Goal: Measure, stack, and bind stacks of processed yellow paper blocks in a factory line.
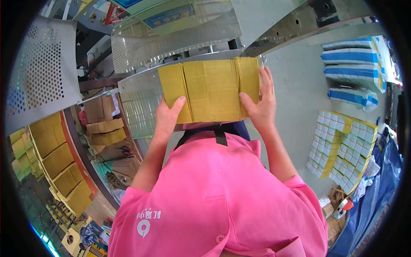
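In front of my chest is a wide block of yellow-brown paper packs (214, 90), three upright sections pressed side by side. My left hand (170, 112) grips its left end, thumb on the upper face and fingers hidden beneath. At the right end my right hand (262, 105) holds it, the thumb pressed on the face and the fingers along the side. Just beyond the block lies the metal machine edge (141, 90) with a slatted, shiny surface.
A perforated metal guard (43, 64) stands at left, above a shelf of yellow-brown packs (60, 158). Ahead is a clear machine cover (175, 34); a steel beam (295, 30) slants at upper right. White-and-blue bales (351, 58) and stacked white-ended packs (342, 145) sit on the right floor.
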`<action>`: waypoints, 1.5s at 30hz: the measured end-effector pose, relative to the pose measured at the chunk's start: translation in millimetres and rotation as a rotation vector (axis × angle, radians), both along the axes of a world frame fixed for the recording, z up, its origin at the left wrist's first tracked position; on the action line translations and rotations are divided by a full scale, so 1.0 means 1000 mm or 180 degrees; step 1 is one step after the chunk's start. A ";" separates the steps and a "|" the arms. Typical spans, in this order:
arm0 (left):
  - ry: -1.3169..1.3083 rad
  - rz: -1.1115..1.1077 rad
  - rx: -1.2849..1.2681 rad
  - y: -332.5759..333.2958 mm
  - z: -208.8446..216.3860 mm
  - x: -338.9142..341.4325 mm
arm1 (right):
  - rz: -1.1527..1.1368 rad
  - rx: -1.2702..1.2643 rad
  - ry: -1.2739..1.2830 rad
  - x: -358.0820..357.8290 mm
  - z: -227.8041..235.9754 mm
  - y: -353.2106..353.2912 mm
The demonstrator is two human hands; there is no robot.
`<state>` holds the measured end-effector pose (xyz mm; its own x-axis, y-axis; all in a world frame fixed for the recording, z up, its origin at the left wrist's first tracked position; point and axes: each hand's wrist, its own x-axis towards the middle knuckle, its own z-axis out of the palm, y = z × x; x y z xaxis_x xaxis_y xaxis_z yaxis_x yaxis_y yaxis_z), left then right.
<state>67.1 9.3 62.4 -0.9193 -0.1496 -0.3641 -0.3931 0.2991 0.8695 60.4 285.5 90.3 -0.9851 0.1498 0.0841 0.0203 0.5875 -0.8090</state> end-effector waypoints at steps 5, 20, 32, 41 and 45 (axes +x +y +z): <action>0.0055 -0.0053 0.0033 -0.002 -0.001 0.001 | -0.0562 -0.2470 -0.0390 0.006 -0.006 0.011; -0.0500 0.0226 0.0596 0.005 0.020 -0.019 | 0.0017 -0.2637 -0.1450 -0.010 -0.023 0.017; -0.0327 0.0441 0.0493 -0.026 0.015 -0.002 | 0.0813 -0.2623 -0.1616 -0.029 -0.023 -0.010; -0.0434 0.0309 0.0310 -0.034 0.011 -0.005 | 0.1062 -0.2349 -0.1824 -0.046 -0.025 -0.005; -0.0400 0.0320 0.0407 -0.034 0.012 -0.005 | 0.1171 -0.2350 -0.1921 -0.048 -0.027 0.002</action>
